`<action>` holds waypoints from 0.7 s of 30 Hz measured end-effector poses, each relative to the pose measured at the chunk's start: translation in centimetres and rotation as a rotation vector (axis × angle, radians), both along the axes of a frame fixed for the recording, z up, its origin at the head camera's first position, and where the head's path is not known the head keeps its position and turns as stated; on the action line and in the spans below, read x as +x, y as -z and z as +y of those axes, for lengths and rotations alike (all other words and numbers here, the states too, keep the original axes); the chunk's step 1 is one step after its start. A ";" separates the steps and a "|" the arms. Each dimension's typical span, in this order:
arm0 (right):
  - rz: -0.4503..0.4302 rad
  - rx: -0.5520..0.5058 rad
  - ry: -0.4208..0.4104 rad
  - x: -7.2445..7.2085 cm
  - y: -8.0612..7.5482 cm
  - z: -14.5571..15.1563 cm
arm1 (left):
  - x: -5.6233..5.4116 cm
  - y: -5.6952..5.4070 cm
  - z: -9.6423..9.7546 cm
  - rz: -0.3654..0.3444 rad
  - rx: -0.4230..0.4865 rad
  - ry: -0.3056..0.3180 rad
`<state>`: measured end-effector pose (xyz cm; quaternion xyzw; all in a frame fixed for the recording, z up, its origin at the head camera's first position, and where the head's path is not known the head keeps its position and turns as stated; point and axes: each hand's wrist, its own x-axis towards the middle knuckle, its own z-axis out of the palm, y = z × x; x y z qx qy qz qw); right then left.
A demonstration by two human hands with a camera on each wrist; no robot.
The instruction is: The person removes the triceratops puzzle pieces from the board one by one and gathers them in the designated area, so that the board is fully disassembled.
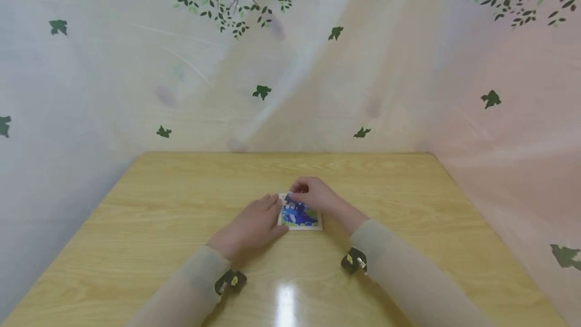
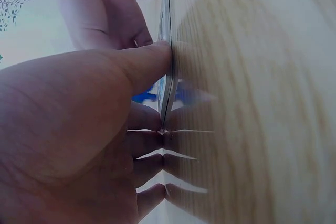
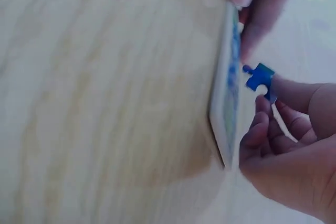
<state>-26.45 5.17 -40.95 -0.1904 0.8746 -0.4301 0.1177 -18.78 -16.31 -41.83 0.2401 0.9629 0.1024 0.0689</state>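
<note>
Puzzle piece point(image 3: 261, 80), small, blue and knobbed, is held over the far left part of the puzzle board point(image 1: 305, 228), pinched in the right hand point(image 1: 315, 196). Its grip is closed on the piece between thumb and forefinger, with the other fingers curled in toward the palm; taking it by one end seems meant to leave the knobs and notches free, and these do show past the fingertips in the right wrist view. Whether the piece touches the board at any point is hard to tell, though that view shows a slight gap. The board lies flat on the desk point(image 1: 372, 180), in front of the person and between the two hands, probably because both can reach it there without stretching. At the board's left side rests the left hand point(image 1: 254, 221), palm down, its grip extended rather than clenched: the fingers reach along the left edge while the thumb lies out against the near edge, close to the near left corner. Set around that corner, it is likely bracing the board against sliding. As for the arms, both come in from the near side of the board, one from each side. The right wrist is just beyond the board's right edge, with the hand arched over the far portion and its fingers pointing left, while the left forearm slants up toward the near left corner.
</note>
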 end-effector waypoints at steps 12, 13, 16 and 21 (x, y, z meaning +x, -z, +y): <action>-0.011 -0.126 0.103 -0.2 -0.9 3.8 | 0.4 -0.5 0.1 -0.021 0.006 -0.008; -0.006 -0.121 0.103 -0.2 -0.9 4.1 | 0.4 -0.5 0.1 -0.023 0.008 -0.009; 0.012 -0.121 0.108 -0.3 -0.9 5.1 | 0.5 -0.6 0.1 -0.027 0.011 -0.012; 0.042 -0.128 0.156 -0.4 -0.9 6.8 | 0.7 -0.8 0.1 -0.031 0.013 -0.007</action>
